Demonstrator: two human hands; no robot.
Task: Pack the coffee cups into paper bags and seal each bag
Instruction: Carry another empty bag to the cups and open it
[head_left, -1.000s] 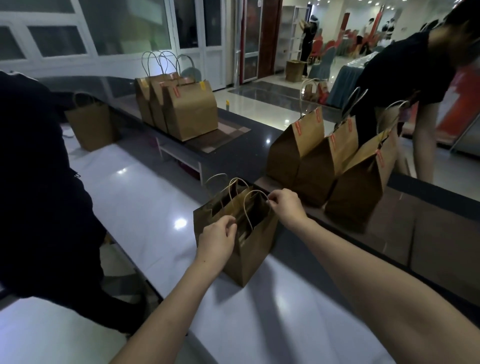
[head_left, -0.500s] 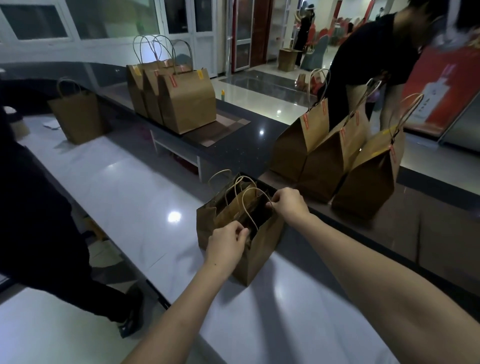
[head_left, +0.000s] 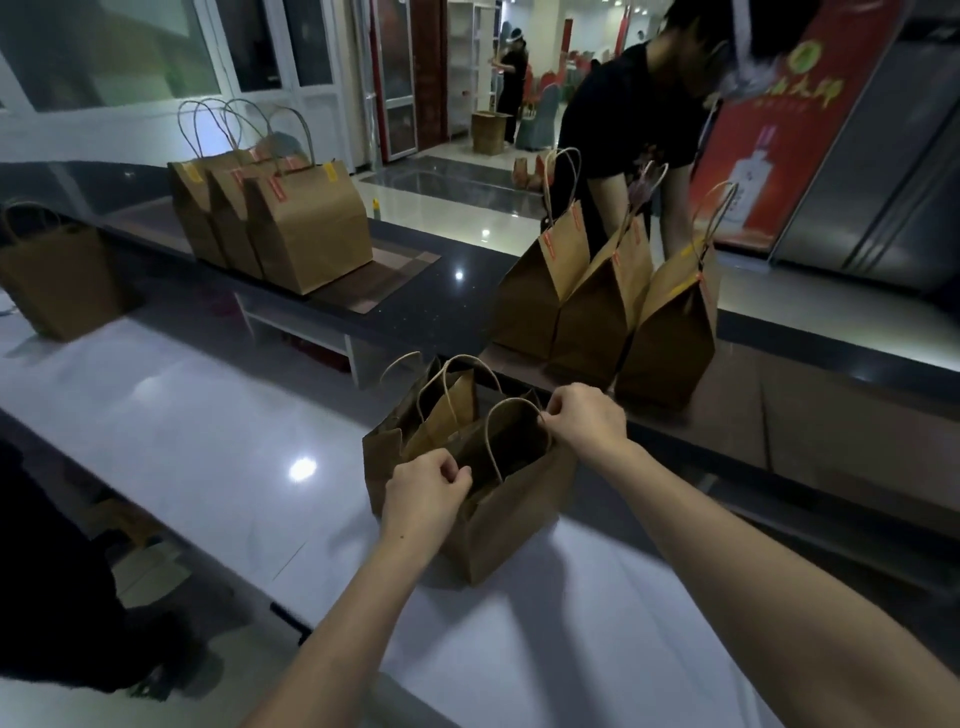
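An open brown paper bag (head_left: 511, 519) with twine handles stands on the white counter (head_left: 208, 447) in front of me. My left hand (head_left: 423, 493) pinches the near rim of its mouth. My right hand (head_left: 587, 418) pinches the far rim beside a handle. The bag's inside is dark, so any cups in it are hidden. A second open bag (head_left: 415, 415) stands just behind and left of it, touching it.
Three sealed bags (head_left: 608, 306) with red stickers stand on the dark raised counter (head_left: 441, 306) to the right; three more (head_left: 291, 234) stand at the back left. A lone bag (head_left: 57, 280) sits far left. A person in black (head_left: 639, 135) bends behind the counter.
The view has swung slightly, and both hands have kept their pinch on the bag's rim. The person behind the counter has shifted left and leaned over.
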